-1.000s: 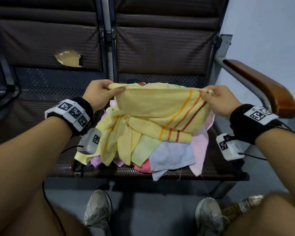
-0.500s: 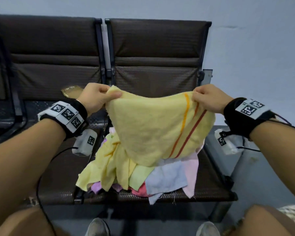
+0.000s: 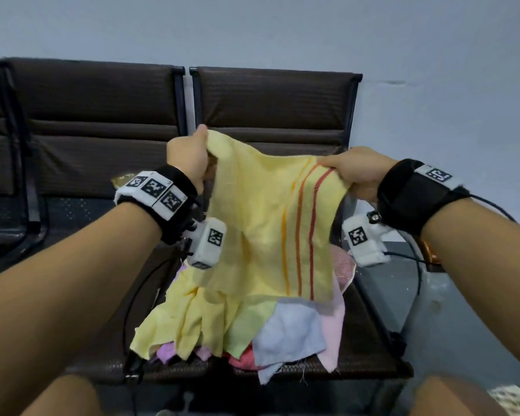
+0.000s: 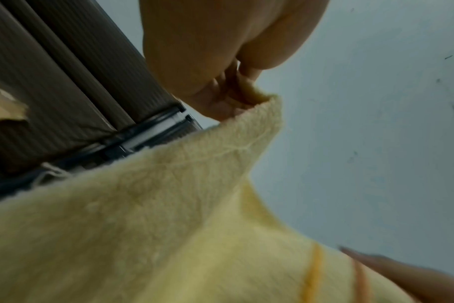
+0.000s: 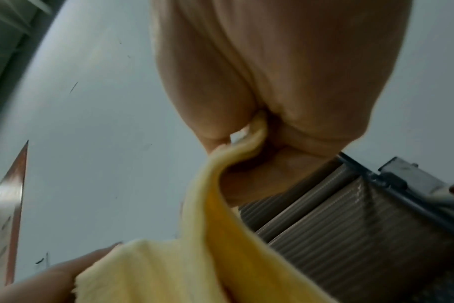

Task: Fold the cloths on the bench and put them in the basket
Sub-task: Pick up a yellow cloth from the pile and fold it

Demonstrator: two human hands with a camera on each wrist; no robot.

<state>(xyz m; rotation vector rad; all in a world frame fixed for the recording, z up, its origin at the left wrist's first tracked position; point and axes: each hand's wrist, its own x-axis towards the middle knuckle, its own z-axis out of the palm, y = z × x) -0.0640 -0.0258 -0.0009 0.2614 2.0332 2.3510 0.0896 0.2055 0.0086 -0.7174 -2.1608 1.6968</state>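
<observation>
A: Yellow terry cloth with orange and red stripes (image 3: pixel 261 235). Head view: a second ago it was bunched on the pile of coloured cloths (image 3: pixel 252 331); it now hangs above that pile, opened out flat. Left hand (image 3: pixel 189 159) pinches one top corner, right hand (image 3: pixel 357 172) the other.

B: Meaning for the task?

A: Judged: cloth is spread and ready for its first fold. Pile on the brown bench seat (image 3: pixel 370 334) is still unfolded.

B: Left wrist view?

A: Fingers (image 4: pixel 228 98) are curled onto the yellow corner (image 4: pixel 259 114). Blurred; the stripes show only at the frame's lower edge.

B: Right wrist view?

A: Thumb and finger close on a folded yellow edge (image 5: pixel 249 139). Also soft.

B: Hidden?

A: Basket is in no view. The held cloth's lower edge overlaps the pile, so I cannot tell whether they touch. How many cloths the pile holds is unclear.
</observation>
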